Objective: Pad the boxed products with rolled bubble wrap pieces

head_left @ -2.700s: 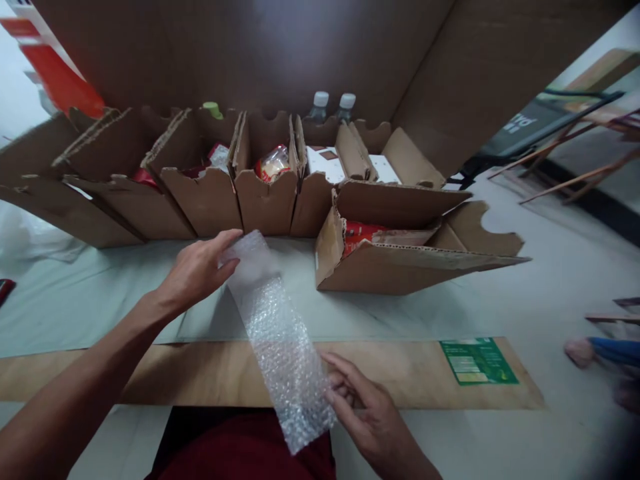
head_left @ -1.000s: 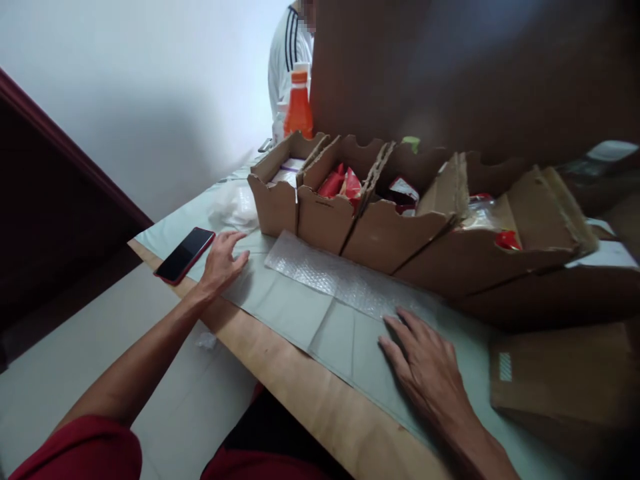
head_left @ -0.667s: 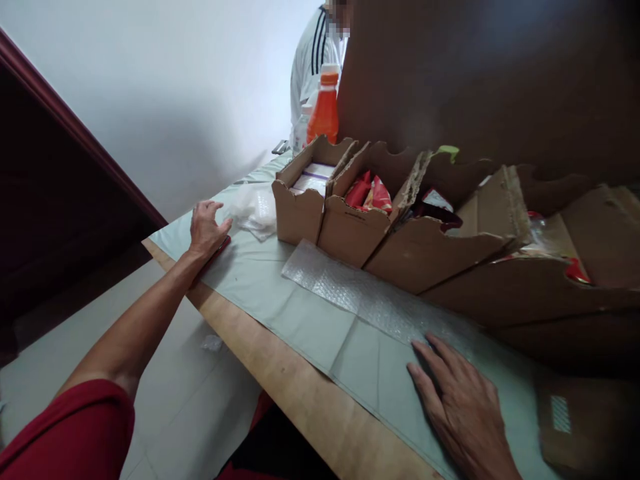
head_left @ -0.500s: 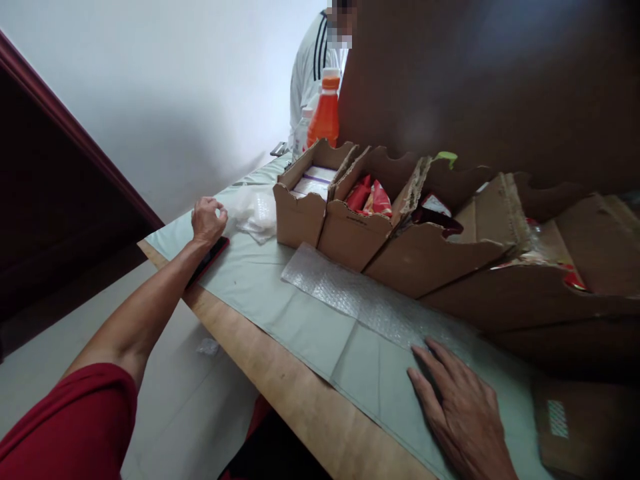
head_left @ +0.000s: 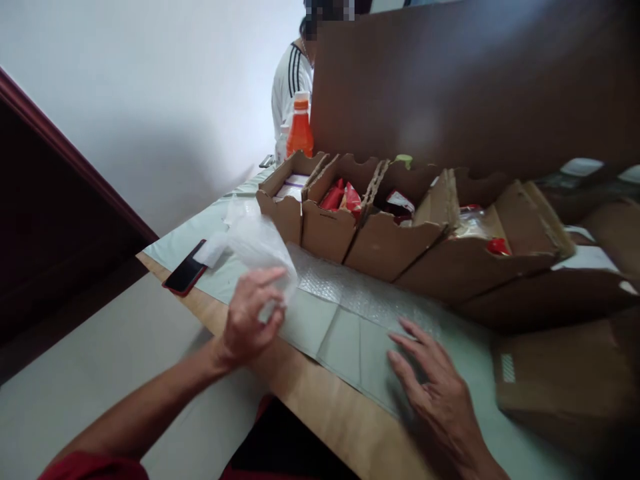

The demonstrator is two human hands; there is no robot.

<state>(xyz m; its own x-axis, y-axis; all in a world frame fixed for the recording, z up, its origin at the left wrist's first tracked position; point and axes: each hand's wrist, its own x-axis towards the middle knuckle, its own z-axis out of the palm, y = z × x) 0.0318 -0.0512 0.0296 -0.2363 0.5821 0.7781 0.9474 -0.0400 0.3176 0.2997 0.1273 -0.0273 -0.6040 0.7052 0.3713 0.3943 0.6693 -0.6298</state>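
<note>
My left hand [head_left: 249,319] is closed on a clear plastic bag [head_left: 253,243], lifted just above the table's near edge. My right hand [head_left: 434,385] lies flat with fingers spread, its fingertips on the right end of a strip of bubble wrap [head_left: 360,297]. The strip lies stretched along the pale green cloth [head_left: 345,343], in front of a row of open cardboard boxes [head_left: 385,243] holding red packets and white items.
A red-cased phone [head_left: 185,275] lies at the table's left corner. An orange bottle [head_left: 300,128] stands behind the boxes, beside a person in a white striped top [head_left: 290,83]. A tall cardboard sheet [head_left: 475,80] rises at the back. A closed box [head_left: 560,380] sits at right.
My left hand reached left past the phone, took the plastic bag and brought it back toward the bubble wrap. My right hand stayed flat on the strip.
</note>
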